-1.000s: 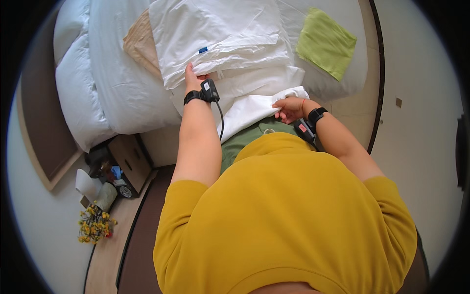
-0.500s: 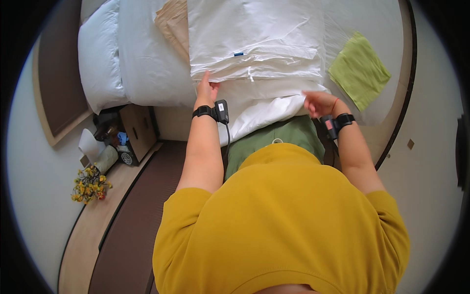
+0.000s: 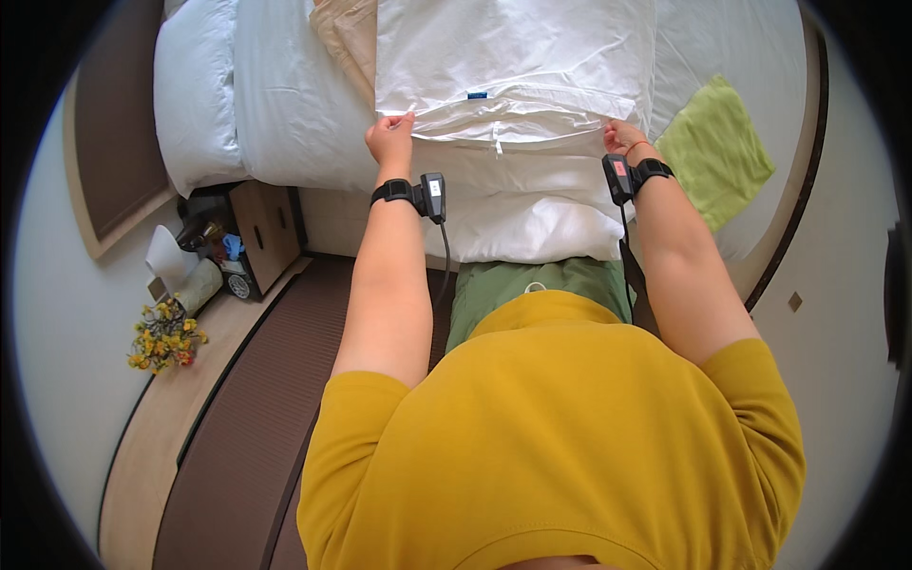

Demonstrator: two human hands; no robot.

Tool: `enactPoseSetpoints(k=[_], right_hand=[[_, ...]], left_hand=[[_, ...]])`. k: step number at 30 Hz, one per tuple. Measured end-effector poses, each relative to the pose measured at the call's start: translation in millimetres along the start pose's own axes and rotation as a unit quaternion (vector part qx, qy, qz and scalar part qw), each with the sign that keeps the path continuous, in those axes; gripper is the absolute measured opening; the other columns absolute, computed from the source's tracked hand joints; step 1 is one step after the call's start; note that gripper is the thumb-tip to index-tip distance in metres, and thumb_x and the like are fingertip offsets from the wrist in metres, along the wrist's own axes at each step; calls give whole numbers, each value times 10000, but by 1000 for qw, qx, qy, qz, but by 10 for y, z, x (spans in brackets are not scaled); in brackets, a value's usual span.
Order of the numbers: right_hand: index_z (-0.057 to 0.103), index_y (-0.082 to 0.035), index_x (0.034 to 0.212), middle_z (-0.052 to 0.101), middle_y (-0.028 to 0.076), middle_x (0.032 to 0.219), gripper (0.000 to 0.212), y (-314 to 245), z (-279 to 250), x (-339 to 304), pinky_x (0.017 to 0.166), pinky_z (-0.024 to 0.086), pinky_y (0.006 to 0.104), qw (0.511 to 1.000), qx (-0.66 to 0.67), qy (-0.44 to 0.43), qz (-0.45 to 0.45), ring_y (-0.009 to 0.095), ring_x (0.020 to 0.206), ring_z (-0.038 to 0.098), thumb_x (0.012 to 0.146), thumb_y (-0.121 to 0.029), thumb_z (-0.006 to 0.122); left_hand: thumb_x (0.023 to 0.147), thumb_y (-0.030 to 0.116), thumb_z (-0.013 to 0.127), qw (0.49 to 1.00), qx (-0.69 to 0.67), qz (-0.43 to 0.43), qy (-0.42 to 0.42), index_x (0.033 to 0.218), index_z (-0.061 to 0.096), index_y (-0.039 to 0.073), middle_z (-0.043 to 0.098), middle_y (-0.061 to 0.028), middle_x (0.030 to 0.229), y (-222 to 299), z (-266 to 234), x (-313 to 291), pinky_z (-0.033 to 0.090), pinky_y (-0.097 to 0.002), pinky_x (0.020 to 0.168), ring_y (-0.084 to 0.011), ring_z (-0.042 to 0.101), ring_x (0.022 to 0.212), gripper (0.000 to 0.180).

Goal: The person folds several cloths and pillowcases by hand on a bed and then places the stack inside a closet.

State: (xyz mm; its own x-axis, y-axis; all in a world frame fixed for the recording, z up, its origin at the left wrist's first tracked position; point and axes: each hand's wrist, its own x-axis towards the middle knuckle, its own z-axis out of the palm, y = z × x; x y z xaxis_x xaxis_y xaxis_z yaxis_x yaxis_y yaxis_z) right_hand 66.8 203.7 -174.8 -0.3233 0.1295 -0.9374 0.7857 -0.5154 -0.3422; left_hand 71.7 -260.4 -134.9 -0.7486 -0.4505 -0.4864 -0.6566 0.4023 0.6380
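A folded white duvet cover [image 3: 513,57] lies on the bed in front of me, with a small blue label and a white tie along its near, layered edge. My left hand [image 3: 389,140] pinches the left end of that edge between thumb and fingers. At the right end, my right hand [image 3: 624,139] has its fingers closed on the same edge, partly hidden by the cloth. Below the edge, loose white fabric [image 3: 541,228] drapes over the bedside, close to my green trousers. Both wrists wear black straps with small cabled boxes.
A light green folded cloth [image 3: 717,157] lies right of the cover, and beige folded fabric [image 3: 347,38] lies left. White pillows [image 3: 195,95] sit at the far left. A wooden bedside cabinet [image 3: 266,228] and yellow flowers [image 3: 166,337] stand at left.
Both hands have moved forward, away from my body. The right hand has gone from the loose drape to the cover's right edge, and the near edge is now stretched between both hands.
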Motion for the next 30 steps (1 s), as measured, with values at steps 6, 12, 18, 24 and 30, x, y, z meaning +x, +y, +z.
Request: enactPoseSetpoints(k=[6, 12, 18, 24, 30], right_hand=[[635, -23, 889, 563, 20, 702, 133, -211, -164, -231, 443, 410, 217, 963, -200, 72, -165, 103, 551, 523, 843, -91, 532], [687, -46, 1038, 658, 34, 823, 268, 223, 735, -482, 606, 499, 244, 872, -385, -181, -241, 100, 663, 582, 840, -221, 641], [689, -25, 1026, 683, 166, 988, 383, 245, 1526, -426, 833, 495, 348, 755, -490, -230, -370, 266, 923, 649, 787, -322, 723], [702, -48, 1013, 698, 117, 948, 325, 40, 1557, -489, 803, 491, 330, 784, -445, -276, -334, 207, 855, 640, 848, -325, 663], [685, -32, 1047, 655, 38, 940, 347, 129, 1418, -470, 806, 436, 271, 849, -399, -285, -196, 127, 866, 561, 859, -317, 626]], left_hand=[[711, 403, 763, 874, 328, 318, 165, 837, 710, 142, 649, -70, 1036, 715, 162, -527, 420, -415, 881, -270, 572, 1011, 295], [751, 329, 720, 904, 273, 312, -104, 873, 708, 140, 673, -94, 883, 790, 702, -480, 476, -422, 771, -298, 617, 864, 225], [824, 305, 696, 970, 24, 60, -234, 898, 696, 13, 659, -34, 750, 1056, 811, -464, 452, -259, 655, -113, 572, 718, 302], [825, 271, 695, 968, 4, 83, -237, 961, 697, 10, 665, -15, 824, 1199, 759, -507, 457, -250, 666, -90, 563, 742, 294], [855, 249, 676, 964, -17, 48, -262, 1011, 680, 16, 655, 3, 900, 1109, 742, -609, 440, -223, 722, -74, 551, 797, 281]])
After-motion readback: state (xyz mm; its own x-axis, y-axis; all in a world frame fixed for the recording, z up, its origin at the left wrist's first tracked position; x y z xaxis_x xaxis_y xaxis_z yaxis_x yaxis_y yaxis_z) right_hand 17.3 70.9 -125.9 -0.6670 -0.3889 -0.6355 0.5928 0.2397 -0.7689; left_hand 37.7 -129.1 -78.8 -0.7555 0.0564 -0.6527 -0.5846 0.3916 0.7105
